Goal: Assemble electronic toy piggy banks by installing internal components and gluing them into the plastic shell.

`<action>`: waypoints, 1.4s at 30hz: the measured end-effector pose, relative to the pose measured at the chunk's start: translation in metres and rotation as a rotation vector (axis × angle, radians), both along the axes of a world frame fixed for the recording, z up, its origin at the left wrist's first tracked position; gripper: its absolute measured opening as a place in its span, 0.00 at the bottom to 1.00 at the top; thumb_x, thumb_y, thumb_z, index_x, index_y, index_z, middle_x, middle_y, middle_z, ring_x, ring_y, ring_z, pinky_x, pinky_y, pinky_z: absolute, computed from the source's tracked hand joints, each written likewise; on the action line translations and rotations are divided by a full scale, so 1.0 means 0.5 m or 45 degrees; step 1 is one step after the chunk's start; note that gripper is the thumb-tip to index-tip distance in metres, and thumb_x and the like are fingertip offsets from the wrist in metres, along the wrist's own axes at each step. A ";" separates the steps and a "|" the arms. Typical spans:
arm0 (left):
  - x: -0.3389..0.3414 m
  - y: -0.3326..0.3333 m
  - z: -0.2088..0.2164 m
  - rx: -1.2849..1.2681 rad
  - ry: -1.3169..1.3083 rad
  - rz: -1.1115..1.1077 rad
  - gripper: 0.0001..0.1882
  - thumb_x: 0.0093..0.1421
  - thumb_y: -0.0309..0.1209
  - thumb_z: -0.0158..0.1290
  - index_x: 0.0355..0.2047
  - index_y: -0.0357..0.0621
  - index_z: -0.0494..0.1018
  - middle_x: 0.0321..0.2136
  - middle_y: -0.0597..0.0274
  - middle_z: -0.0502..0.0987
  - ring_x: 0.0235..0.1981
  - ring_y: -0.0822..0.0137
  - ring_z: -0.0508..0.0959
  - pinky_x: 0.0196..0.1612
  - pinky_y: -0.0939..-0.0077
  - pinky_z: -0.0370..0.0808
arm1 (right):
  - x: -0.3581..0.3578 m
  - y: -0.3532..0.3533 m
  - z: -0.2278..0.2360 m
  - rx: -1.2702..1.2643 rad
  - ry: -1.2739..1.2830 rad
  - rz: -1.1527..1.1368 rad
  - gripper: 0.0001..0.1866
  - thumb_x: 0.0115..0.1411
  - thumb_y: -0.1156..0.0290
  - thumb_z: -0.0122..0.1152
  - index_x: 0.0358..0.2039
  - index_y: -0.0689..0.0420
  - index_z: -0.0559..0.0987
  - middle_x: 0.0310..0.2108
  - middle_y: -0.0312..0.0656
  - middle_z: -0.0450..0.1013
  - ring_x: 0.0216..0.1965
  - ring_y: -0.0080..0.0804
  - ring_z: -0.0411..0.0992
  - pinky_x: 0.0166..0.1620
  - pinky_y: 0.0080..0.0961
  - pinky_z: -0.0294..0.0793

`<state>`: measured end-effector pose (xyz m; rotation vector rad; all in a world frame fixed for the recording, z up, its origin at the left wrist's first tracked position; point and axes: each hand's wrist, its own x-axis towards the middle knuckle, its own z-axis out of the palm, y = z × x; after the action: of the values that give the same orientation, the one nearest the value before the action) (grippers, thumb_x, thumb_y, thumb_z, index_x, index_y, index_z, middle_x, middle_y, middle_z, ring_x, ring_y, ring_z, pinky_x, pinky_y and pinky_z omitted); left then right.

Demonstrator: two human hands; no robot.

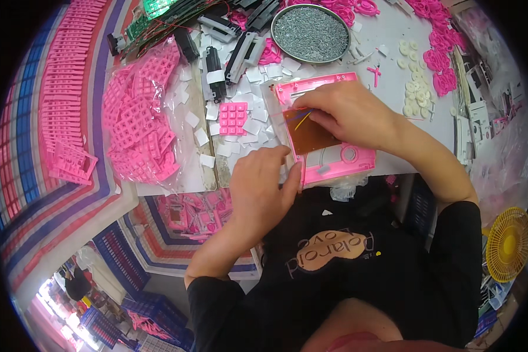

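Note:
A pink plastic housing (364,157) lies open on the table in front of me, with a brown circuit board (314,138) inside it. Yellow and blue wires (303,121) run along the board's upper left part. My left hand (259,185) grips the housing's left side, thumb near the lower corner and fingers bent along the edge. My right hand (349,114) reaches across the board, with thumb and fingers drawn together close to the wires. What sits between those fingertips is hidden. Left of the housing lies a pink keypad (233,119).
A round tray (274,29) of small metal screws stands at the back. Bagged pink keypads (138,126) lie left, beside white paper squares (201,137) and black-grey parts (214,73). White rings (416,91) and pink parts (440,70) lie right. A yellow fan (509,244) stands lower right.

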<state>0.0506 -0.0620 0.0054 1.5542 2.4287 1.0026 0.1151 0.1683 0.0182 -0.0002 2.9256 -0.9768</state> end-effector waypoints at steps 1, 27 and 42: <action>-0.001 -0.001 -0.001 -0.012 -0.020 0.018 0.13 0.54 0.26 0.64 0.39 0.41 0.75 0.27 0.59 0.75 0.27 0.61 0.76 0.33 0.67 0.70 | 0.002 -0.001 -0.006 -0.001 0.039 -0.007 0.13 0.59 0.73 0.61 0.45 0.59 0.80 0.38 0.50 0.79 0.41 0.50 0.78 0.45 0.42 0.76; 0.000 0.040 0.014 -0.353 0.420 -0.395 0.23 0.53 0.37 0.63 0.48 0.40 0.77 0.51 0.57 0.78 0.56 0.64 0.76 0.52 0.59 0.65 | 0.110 -0.084 0.002 0.601 0.174 0.172 0.31 0.59 0.54 0.59 0.52 0.71 0.77 0.58 0.56 0.71 0.62 0.47 0.64 0.67 0.47 0.57; -0.247 0.460 -0.062 -0.134 0.696 -0.574 0.07 0.56 0.38 0.61 0.33 0.52 0.80 0.34 0.66 0.79 0.43 0.61 0.78 0.48 0.56 0.66 | 0.113 -0.084 -0.007 0.535 0.227 0.136 0.31 0.56 0.56 0.62 0.48 0.73 0.78 0.55 0.57 0.72 0.55 0.45 0.66 0.60 0.44 0.63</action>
<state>-0.0727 0.1682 -0.0257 2.4291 2.1785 0.3971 0.1717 0.1262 0.0145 -0.2324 3.1925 -0.3513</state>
